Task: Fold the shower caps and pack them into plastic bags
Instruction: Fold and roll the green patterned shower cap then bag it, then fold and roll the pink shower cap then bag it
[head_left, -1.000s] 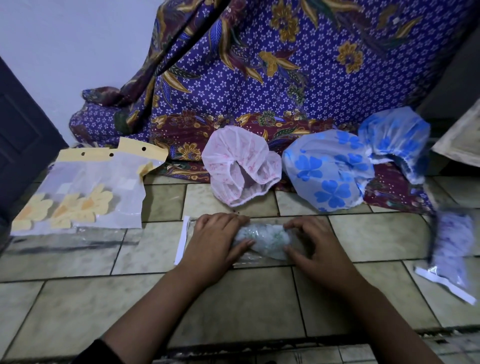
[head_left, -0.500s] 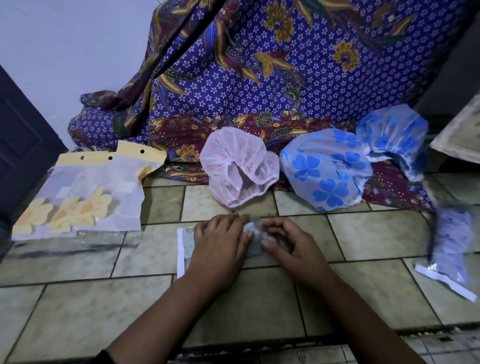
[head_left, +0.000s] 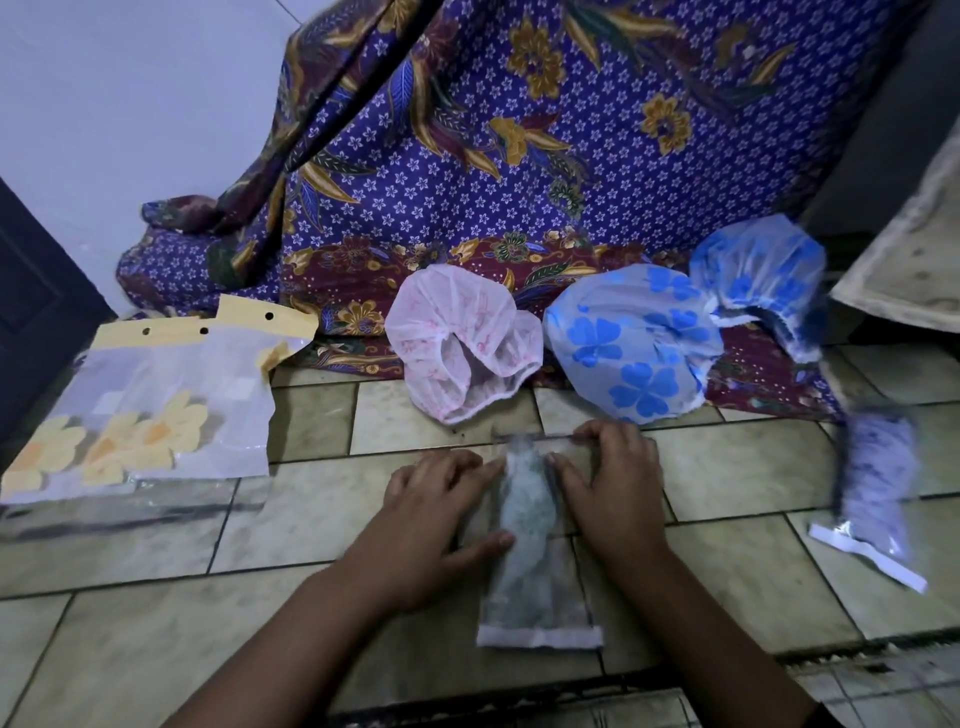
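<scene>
A clear plastic bag (head_left: 537, 597) with a folded pale green shower cap (head_left: 525, 506) inside lies lengthwise on the tiled floor, its white strip end toward me. My left hand (head_left: 436, 525) presses the bag's left side, thumb on the plastic. My right hand (head_left: 613, 488) holds the right side, fingers pinching the far edge. Behind lie a pink shower cap (head_left: 462, 338) and two blue-flowered shower caps (head_left: 628, 343) (head_left: 758, 270). At the right lies a packed bag with a purple cap (head_left: 872, 483).
A stack of empty plastic bags (head_left: 156, 410) with yellow headers and flower prints lies at the left. A purple patterned cloth (head_left: 519, 156) hangs behind. A dark door (head_left: 31, 312) stands at the far left. A board edge (head_left: 909, 260) juts in at right.
The bag with the green cap has been turned from lying crosswise to lying lengthwise, white strip now toward me. Both hands moved to its two sides.
</scene>
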